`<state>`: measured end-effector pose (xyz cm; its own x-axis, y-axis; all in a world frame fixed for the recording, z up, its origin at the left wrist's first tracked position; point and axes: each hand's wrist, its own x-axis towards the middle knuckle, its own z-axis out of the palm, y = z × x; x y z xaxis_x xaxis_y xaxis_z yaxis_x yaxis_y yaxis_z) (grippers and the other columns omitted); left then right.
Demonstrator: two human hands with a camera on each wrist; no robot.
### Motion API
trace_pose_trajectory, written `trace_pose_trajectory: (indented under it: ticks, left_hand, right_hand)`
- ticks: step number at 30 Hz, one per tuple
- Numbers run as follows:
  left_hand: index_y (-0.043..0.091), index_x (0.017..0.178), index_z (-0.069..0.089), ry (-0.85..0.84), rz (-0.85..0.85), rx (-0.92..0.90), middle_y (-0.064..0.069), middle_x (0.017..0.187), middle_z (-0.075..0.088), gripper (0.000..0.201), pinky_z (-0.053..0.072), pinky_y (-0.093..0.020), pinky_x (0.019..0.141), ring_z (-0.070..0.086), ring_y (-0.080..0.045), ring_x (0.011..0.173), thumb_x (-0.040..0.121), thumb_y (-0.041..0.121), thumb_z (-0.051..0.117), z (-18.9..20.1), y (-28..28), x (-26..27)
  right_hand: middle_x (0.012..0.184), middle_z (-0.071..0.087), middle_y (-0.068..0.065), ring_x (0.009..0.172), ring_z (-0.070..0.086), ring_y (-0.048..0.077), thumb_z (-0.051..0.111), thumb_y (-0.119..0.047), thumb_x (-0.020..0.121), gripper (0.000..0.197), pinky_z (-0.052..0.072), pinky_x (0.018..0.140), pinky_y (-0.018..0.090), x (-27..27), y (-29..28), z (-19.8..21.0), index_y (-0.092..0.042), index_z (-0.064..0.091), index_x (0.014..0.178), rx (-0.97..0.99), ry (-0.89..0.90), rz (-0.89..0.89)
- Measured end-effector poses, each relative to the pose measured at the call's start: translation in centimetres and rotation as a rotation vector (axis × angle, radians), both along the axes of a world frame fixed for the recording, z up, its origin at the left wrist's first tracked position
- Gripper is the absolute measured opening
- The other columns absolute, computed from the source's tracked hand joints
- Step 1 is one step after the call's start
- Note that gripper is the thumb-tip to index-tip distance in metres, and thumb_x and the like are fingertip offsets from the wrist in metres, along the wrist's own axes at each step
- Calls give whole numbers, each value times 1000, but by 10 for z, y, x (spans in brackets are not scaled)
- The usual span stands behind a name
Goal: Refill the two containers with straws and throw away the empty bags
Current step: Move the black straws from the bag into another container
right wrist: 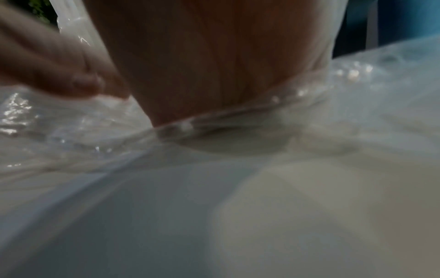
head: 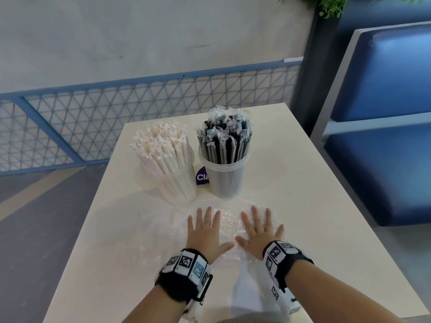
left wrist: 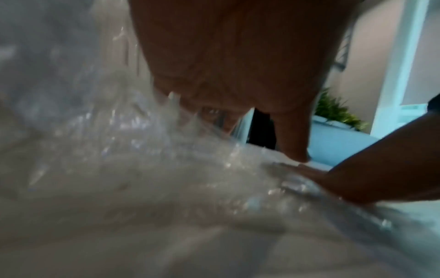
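Observation:
Two clear containers stand at the back of the cream table. The left container is packed with white paper-wrapped straws. The right container holds black straws in clear wrappers. In front of them lies crumpled clear plastic, the empty bags. My left hand and right hand press flat on this plastic side by side, fingers straight and spread. The wrist views show each palm on the shiny plastic.
A purple label shows between the two containers. A blue mesh railing runs behind the table, with a drop to the floor on the left. A blue padded bench stands close on the right. A green plant hangs above.

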<state>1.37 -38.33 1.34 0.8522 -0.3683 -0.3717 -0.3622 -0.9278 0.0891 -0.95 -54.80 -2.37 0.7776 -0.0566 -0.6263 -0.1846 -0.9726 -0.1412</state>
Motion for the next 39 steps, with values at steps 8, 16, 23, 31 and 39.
trace_pose_trajectory:
  ticks: [8, 16, 23, 31, 39]
  left_hand:
    - [39, 140, -26, 251, -37, 95, 5, 132, -51, 120, -8, -58, 112, -38, -28, 133, 36, 93, -1, -33, 31, 13]
    - [42, 133, -33, 264, -57, 78, 3, 136, -50, 115, -11, -56, 112, -39, -17, 131, 40, 97, 9, -32, 46, 18]
    - [30, 145, -17, 182, -96, 160, -8, 156, -23, 102, -8, -47, 116, -13, -21, 146, 74, 79, 36, -14, 53, 23]
    - [14, 126, 40, -341, 212, -935, 7, 118, 41, 71, 36, -18, 92, 47, -7, 105, 69, 31, 79, 83, 7, 56]
    - [19, 146, -17, -1, 283, -992, -1, 158, 4, 139, 12, -22, 107, 10, -14, 144, 56, 28, 88, 122, -21, 115]
  right_hand:
    - [138, -46, -10, 133, -39, 29, 32, -78, 76, 94, -8, 104, 70, -2, -9, 3, -40, -27, 138, 32, 13, 33]
    - [137, -45, -18, 135, -36, 16, 34, -92, 52, 117, -7, 105, 70, -15, -49, 6, -42, -28, 137, 43, -31, 66]
    - [144, -43, -8, 123, -42, 17, 16, -97, 24, 137, -9, 105, 68, -14, -58, 14, -36, -31, 137, 48, 12, 79]
    - [150, 30, -2, 136, 33, 18, 63, -67, 67, 98, 10, 113, 57, 37, -30, 115, -32, 14, 145, 360, -639, -206]
    - [156, 9, 0, 141, 19, 11, 83, -27, 63, 129, 19, 116, 30, 122, -38, 158, -22, -15, 146, 845, -669, -180]
